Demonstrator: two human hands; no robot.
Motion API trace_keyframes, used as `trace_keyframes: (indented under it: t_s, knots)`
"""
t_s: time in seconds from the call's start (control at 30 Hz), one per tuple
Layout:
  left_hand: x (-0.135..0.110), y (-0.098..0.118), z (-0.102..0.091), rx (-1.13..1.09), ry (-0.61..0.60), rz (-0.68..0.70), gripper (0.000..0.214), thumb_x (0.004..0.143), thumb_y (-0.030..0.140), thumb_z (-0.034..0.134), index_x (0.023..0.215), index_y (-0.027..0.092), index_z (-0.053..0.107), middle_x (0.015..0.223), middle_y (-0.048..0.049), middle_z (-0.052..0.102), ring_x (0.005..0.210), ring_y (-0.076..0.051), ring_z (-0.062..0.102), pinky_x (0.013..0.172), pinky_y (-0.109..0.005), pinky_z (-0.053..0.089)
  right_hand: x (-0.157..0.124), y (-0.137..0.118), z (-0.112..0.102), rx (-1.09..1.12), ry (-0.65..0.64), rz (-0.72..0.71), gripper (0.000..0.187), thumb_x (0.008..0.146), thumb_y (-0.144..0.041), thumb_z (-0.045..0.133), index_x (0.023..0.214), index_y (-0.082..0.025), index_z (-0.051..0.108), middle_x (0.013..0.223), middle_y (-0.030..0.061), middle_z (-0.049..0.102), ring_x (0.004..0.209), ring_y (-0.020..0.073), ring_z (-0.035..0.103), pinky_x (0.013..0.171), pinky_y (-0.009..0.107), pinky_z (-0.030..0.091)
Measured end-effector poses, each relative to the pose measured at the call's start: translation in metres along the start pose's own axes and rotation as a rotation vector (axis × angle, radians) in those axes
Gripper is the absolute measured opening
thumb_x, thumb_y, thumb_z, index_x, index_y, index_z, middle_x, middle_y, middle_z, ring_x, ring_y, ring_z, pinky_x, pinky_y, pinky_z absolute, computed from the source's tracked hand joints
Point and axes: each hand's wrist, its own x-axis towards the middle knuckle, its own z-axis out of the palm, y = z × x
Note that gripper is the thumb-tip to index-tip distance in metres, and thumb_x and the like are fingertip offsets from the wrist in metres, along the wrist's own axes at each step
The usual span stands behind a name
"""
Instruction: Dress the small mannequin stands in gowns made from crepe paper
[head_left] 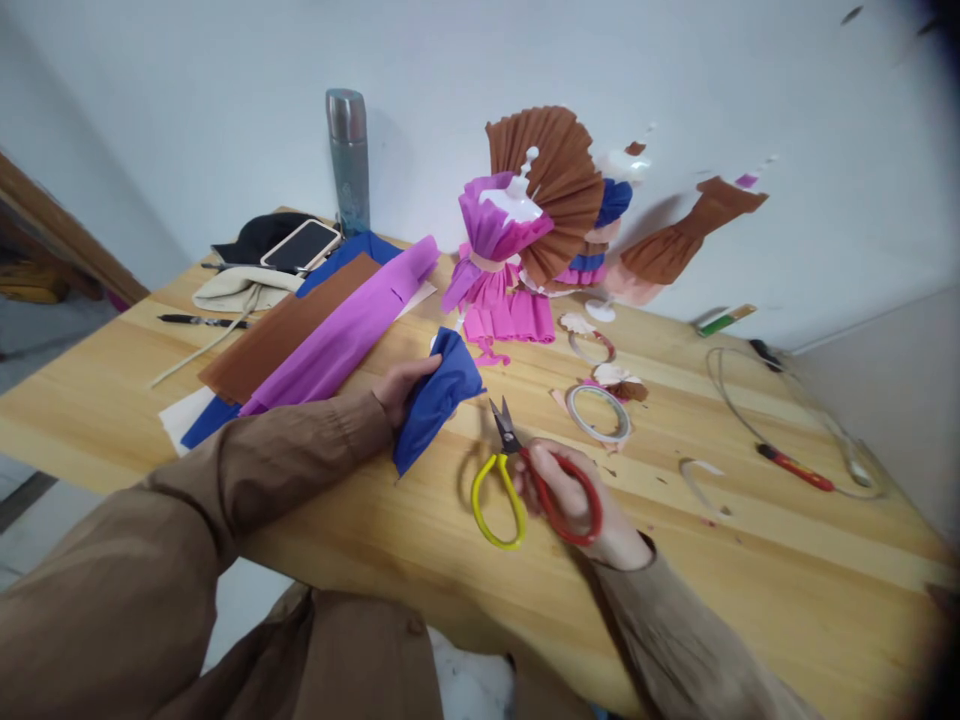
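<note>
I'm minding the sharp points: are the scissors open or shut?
Slightly open: the scissors in the right hand show a gap between their blade tips.

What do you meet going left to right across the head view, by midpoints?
Slim black pen → tall grey metal flask → blue crinkled paper sheet in the left hand → dark-bladed scissors with yellow and red handles in the right hand → nearer white tape ring → small green-and-tan block → red stick-shaped tool.

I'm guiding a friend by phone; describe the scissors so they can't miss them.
Start at the wooden table; over its near side is the right hand. It holds the scissors, set apart from the blue piece in the left hand by one yellow handle loop and one red.
</note>
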Motion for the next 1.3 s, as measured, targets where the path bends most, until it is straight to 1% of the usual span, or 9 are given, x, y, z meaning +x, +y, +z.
trace_keyframes:
  t_s: [0.27,0.47,0.63,0.83,0.9,1.0,1.03,1.13,1.3]
  knots:
    - [-0.001,0.013,0.007,-0.013,-0.156,0.041,0.064,0.094,0.058,0.029,0.057,0.014,0.056,0.04,-0.004,0.046,0.029,-0.013,0.038,0.03,-0.023,0.027,-0.004,-0.009,-0.01,-0.582,-0.26,-0.151,0.055,0.092,-0.066,0.035,0.064,-0.02,0.045,0.061,0.0006,0.048,0.056,0.012,0.041,0.053,0.027,0.034]
    - [-0.001,0.018,0.01,-0.013,-0.162,0.081,0.07,0.096,0.059,0.02,0.056,0.014,0.056,0.04,-0.0034,0.044,0.028,-0.012,0.036,0.029,-0.022,0.027,-0.005,-0.002,-0.028,-0.318,-0.552,0.014,0.059,0.09,-0.071,0.034,0.066,-0.02,0.05,0.052,-0.0014,0.046,0.047,0.0102,0.038,0.047,0.026,0.031]
    - [-0.001,0.016,0.011,-0.036,-0.162,0.071,0.071,0.097,0.057,0.017,0.054,0.014,0.054,0.037,-0.0029,0.042,0.028,-0.011,0.035,0.028,-0.021,0.025,-0.003,-0.002,-0.018,-0.183,-0.375,0.013,0.056,0.086,-0.07,0.046,0.06,-0.021,0.041,0.05,-0.0048,0.037,0.045,0.0074,0.031,0.044,0.024,0.027]
    - [0.0,0.017,0.011,-0.028,-0.17,0.091,0.069,0.097,0.057,0.019,0.056,0.014,0.055,0.038,-0.0025,0.042,0.028,-0.01,0.034,0.029,-0.021,0.022,-0.004,-0.001,-0.025,-0.259,-0.528,0.186,0.02,0.082,-0.038,0.054,0.084,-0.019,0.06,0.059,-0.0007,0.056,0.047,0.0122,0.049,0.043,0.025,0.038]
    - [0.0,0.016,0.011,-0.024,-0.176,0.1,0.069,0.098,0.056,0.018,0.056,0.015,0.055,0.038,-0.002,0.042,0.029,-0.01,0.035,0.03,-0.02,0.023,-0.003,-0.002,-0.031,-0.504,-0.307,0.083,0.015,0.081,-0.027,0.049,0.081,-0.02,0.062,0.059,0.0007,0.057,0.048,0.0137,0.051,0.044,0.026,0.039]
    - [0.002,0.016,0.01,-0.02,-0.182,0.108,0.069,0.098,0.056,0.017,0.057,0.015,0.054,0.038,-0.0011,0.041,0.029,-0.01,0.035,0.03,-0.02,0.023,0.003,-0.011,-0.032,-0.857,0.221,-0.269,0.018,0.082,-0.02,0.046,0.079,-0.019,0.064,0.075,0.0077,0.064,0.06,0.0182,0.058,0.054,0.031,0.044]
    - [0.002,0.016,0.009,-0.012,-0.183,0.104,0.068,0.098,0.057,0.018,0.058,0.015,0.054,0.039,-0.001,0.042,0.029,-0.01,0.035,0.03,-0.02,0.022,0.006,-0.015,-0.028,-0.879,0.281,-0.376,0.018,0.084,-0.019,0.047,0.082,-0.018,0.065,0.081,0.0092,0.065,0.065,0.0192,0.059,0.059,0.032,0.046]
    - [0.004,0.017,0.007,0.014,-0.179,0.089,0.068,0.096,0.061,0.021,0.058,0.015,0.054,0.04,-0.0012,0.042,0.029,-0.01,0.035,0.031,-0.02,0.022,0.018,-0.025,-0.004,-0.728,0.036,-0.558,0.012,0.087,-0.022,0.054,0.089,-0.018,0.065,0.081,0.0064,0.064,0.066,0.0165,0.058,0.061,0.029,0.048]
    - [0.004,0.017,0.006,-0.009,-0.166,0.112,0.068,0.098,0.057,0.016,0.057,0.016,0.052,0.04,-0.0012,0.042,0.03,-0.01,0.036,0.032,-0.021,0.025,0.044,-0.023,0.038,-0.841,-0.046,-0.525,0.01,0.084,-0.015,0.056,0.088,-0.018,0.065,0.09,0.0084,0.063,0.081,0.0212,0.061,0.072,0.033,0.047]
